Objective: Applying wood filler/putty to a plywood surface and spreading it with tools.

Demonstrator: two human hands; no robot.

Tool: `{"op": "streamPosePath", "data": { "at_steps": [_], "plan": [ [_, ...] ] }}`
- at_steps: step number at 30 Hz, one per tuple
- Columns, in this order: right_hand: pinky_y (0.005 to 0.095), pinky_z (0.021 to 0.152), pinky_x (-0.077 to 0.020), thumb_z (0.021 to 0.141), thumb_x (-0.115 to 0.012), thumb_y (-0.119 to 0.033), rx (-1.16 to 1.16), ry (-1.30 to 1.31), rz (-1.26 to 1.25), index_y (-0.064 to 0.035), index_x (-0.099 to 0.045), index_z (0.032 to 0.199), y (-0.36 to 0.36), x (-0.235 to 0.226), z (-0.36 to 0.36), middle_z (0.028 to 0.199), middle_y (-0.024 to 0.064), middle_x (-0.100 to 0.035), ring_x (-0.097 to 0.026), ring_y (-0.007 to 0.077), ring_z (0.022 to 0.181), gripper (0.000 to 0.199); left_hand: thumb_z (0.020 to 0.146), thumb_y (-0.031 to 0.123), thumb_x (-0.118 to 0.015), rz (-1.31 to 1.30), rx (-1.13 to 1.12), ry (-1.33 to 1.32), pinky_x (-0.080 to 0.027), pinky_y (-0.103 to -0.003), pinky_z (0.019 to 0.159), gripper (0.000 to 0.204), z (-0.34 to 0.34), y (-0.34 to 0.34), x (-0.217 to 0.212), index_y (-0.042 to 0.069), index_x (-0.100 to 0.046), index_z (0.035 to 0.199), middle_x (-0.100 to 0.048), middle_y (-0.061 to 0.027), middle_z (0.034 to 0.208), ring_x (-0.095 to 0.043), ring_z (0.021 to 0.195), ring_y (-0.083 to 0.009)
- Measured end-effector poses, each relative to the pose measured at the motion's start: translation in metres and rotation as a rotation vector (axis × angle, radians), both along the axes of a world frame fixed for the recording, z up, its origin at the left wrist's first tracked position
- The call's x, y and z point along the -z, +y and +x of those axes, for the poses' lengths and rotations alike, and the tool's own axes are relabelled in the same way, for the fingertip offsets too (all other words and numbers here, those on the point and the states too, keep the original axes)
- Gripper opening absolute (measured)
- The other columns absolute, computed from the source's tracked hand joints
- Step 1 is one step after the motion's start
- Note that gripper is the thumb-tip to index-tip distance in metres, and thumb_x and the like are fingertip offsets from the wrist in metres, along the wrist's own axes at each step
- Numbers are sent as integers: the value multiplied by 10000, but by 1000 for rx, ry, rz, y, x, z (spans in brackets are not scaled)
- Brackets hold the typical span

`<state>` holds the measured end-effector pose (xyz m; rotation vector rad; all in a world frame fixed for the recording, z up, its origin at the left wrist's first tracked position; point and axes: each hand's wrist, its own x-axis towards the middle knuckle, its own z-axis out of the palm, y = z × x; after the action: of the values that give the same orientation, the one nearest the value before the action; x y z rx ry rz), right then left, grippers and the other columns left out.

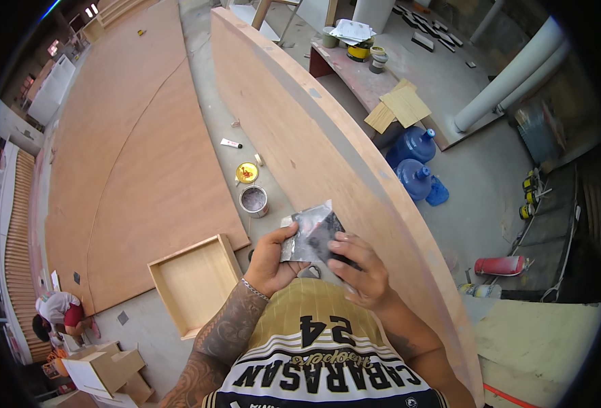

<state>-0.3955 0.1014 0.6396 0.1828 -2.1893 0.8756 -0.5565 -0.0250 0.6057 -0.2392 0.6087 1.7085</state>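
A dark, crumpled sheet of abrasive paper (pixel 312 233) is held between both hands in front of the chest, just above the near edge of the long plywood panel (pixel 328 156). The left hand (pixel 271 262) is closed on the sheet's left edge, thumb on top. The right hand (pixel 359 268) is laid over its lower right corner, fingers bent and pinching it. The sheet is thus shared by both hands, neither nearer than the other. The panel lies immediately to the right of and beyond the hands, its long axis running from the lower right up to the upper left of the view. The open paint tin (pixel 253 200) and the yellow lid (pixel 247 173) stand on the floor beyond the left hand, and the shallow wooden tray (pixel 195 282) lies to its left.
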Motion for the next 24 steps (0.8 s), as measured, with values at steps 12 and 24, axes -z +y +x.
{"op": "streamPosePath", "data": {
  "at_steps": [12, 24],
  "plan": [
    [436, 945, -499, 919, -484, -66, 142, 13, -1750, -2, -544, 1212, -7, 33, 14, 1139, 135, -632, -641, 273, 1008, 306, 955, 174, -541, -77, -503, 1286, -452, -340, 917, 299, 2, -8, -4, -14, -554, 1187, -624, -131, 1127, -610, 1015, -226],
    [448, 779, -537, 939, -495, -188, -72, 286, -1991, 32, -507, 1239, 9, -37, 18, 1206, 176, -581, -616, 272, 1035, 372, 872, 99, -560, 300, 28, 1902, -506, -357, 852, 254, -7, -10, 22, 51, -631, 1111, -647, -117, 1120, -635, 992, -282]
  ]
}}
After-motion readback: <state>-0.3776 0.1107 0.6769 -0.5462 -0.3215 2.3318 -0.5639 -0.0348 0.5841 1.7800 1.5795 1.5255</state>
